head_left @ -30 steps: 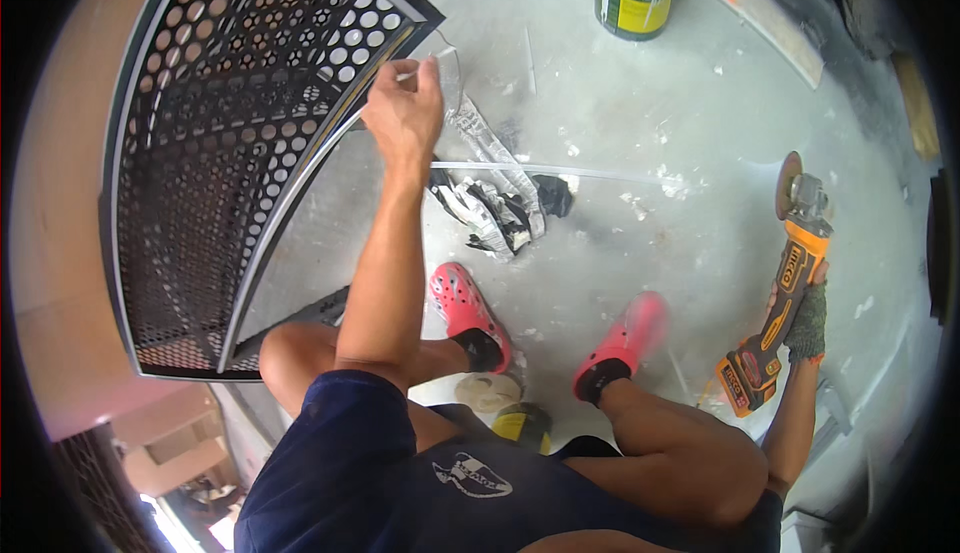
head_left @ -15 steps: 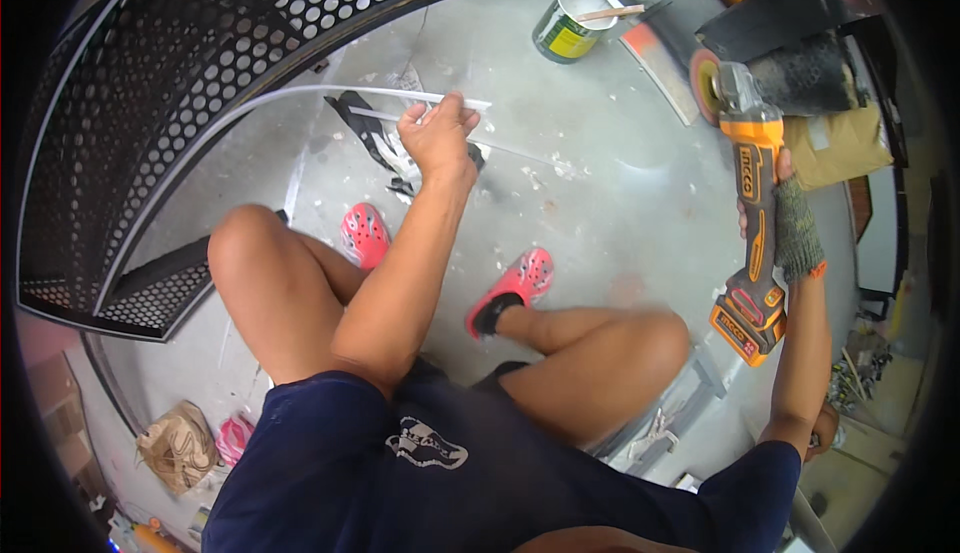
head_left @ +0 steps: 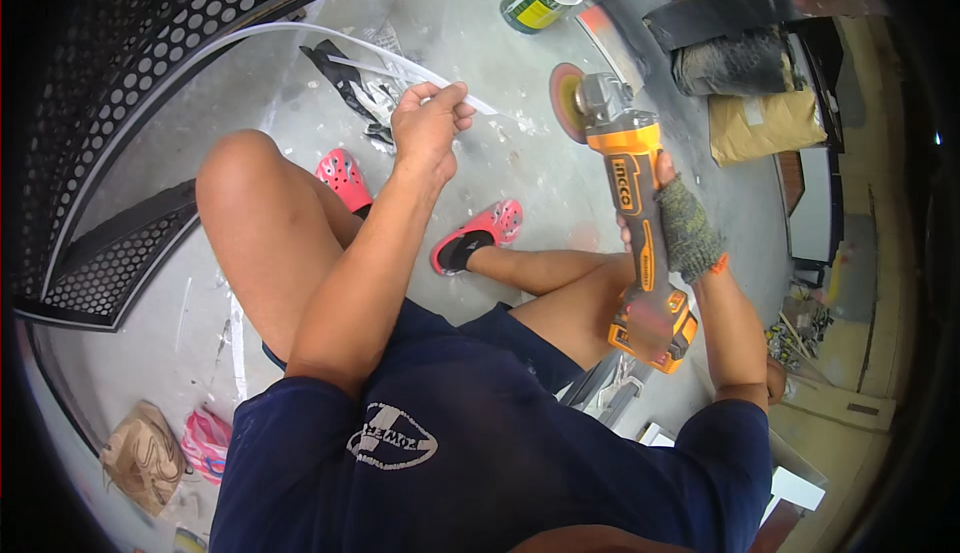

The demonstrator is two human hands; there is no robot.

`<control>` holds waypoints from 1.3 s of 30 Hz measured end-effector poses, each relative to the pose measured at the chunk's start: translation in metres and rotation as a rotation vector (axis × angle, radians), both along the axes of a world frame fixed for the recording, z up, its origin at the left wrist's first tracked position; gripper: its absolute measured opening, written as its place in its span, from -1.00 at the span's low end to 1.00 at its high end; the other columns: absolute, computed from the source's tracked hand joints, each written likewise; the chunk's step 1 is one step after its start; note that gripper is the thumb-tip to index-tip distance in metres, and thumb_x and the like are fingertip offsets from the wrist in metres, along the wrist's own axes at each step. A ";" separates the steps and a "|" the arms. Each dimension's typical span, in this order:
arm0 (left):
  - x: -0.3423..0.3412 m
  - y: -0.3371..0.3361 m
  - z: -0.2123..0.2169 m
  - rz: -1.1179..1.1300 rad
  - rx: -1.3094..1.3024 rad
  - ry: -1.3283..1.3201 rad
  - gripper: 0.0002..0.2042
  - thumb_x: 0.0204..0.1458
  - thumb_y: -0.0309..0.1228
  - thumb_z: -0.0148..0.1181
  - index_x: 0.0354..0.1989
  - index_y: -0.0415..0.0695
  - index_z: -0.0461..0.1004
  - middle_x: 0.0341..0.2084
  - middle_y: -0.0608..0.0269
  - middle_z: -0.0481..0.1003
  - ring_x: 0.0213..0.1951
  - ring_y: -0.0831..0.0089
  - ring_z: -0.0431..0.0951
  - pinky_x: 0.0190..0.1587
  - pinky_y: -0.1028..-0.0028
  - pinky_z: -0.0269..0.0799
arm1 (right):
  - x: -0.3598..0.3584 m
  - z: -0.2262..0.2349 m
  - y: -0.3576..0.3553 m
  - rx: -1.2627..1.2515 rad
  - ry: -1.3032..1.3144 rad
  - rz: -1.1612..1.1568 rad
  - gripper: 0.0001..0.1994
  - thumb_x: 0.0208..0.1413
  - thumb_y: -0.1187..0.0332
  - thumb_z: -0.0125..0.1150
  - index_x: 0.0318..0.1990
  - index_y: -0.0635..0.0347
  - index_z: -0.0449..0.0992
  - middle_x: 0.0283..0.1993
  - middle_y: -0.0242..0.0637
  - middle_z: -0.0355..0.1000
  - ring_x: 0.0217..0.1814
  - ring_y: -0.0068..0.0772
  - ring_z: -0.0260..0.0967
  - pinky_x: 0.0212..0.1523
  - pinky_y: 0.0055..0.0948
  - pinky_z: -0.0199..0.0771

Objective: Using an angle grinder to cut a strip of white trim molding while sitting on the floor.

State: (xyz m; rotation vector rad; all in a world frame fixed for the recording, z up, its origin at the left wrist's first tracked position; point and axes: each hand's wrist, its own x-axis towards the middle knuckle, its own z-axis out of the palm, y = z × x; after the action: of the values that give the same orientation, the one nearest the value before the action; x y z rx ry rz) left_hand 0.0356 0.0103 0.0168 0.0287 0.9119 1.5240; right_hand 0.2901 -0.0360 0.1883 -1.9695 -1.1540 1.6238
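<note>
My bare left hand is closed around the end part of a thin white strip, thumb against fingers. From there the strip arcs left along a black perforated metal panel. My right hand, in a grey-green fingerless glove, grips the body of an orange and black cordless angle grinder. Its round disc is at the far end, to the right of the left hand and apart from the strip. Whether the disc spins I cannot tell.
A paint can with a stick across it stands ahead. Black and white scraps lie beyond my feet. At right are a brown package and a dark cylinder. A brown bag and pink bag are at lower left.
The angle grinder in my right hand has come left, closer to the strip and my left hand. My left hand still holds the strip. The whole view has shifted somewhat.
</note>
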 end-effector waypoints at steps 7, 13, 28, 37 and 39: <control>-0.028 -0.028 0.004 0.019 0.011 0.051 -0.74 -0.07 -0.58 0.27 -0.27 -0.22 0.29 -0.49 0.15 0.48 -0.54 0.44 0.53 -0.49 0.51 0.43 | -0.051 -0.025 -0.023 -0.115 0.117 0.006 -0.30 0.07 -0.43 -0.13 -0.08 0.07 0.38 -0.53 -0.25 0.40 -0.61 -0.45 0.41 -0.59 -0.47 0.51; -0.043 -0.038 0.008 -0.016 0.013 0.038 -0.76 0.00 -0.57 0.27 -0.25 -0.18 0.30 -0.45 0.20 0.50 -0.49 0.49 0.51 -0.41 0.51 0.45 | -0.066 -0.031 -0.027 -0.236 0.127 -0.003 -0.28 0.04 -0.46 -0.14 -0.07 0.06 0.41 -0.51 -0.25 0.42 -0.60 -0.47 0.44 -0.59 -0.49 0.55; -0.047 -0.039 0.001 0.016 -0.023 0.043 -0.77 -0.01 -0.59 0.26 -0.27 -0.18 0.31 -0.49 0.19 0.49 -0.53 0.48 0.50 -0.47 0.51 0.43 | -0.050 -0.053 -0.029 -0.275 0.204 0.021 -0.15 -0.07 -0.53 -0.11 0.04 0.09 0.39 -0.47 -0.10 0.46 -0.58 -0.28 0.49 -0.54 -0.30 0.62; -0.041 -0.034 0.002 0.008 -0.031 0.006 -0.77 -0.01 -0.60 0.26 -0.27 -0.16 0.30 -0.49 0.21 0.48 -0.52 0.48 0.50 -0.46 0.51 0.43 | -0.044 -0.060 -0.027 -0.331 0.238 -0.047 -0.14 -0.06 -0.52 -0.10 0.05 0.13 0.40 -0.46 -0.09 0.47 -0.55 -0.29 0.49 -0.54 -0.31 0.61; -0.041 -0.033 0.001 0.006 -0.034 0.011 -0.77 -0.01 -0.60 0.26 -0.27 -0.16 0.30 -0.49 0.21 0.48 -0.53 0.48 0.50 -0.46 0.51 0.43 | -0.044 -0.058 -0.028 -0.322 0.245 -0.047 -0.14 -0.06 -0.52 -0.10 0.05 0.13 0.39 -0.46 -0.09 0.47 -0.55 -0.29 0.49 -0.54 -0.31 0.61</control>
State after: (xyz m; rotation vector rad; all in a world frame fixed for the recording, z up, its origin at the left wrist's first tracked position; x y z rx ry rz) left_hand -0.0051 -0.0224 0.0179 0.0096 0.9470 1.5147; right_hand 0.2462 -0.0640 0.1298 -1.8891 -0.7881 2.0616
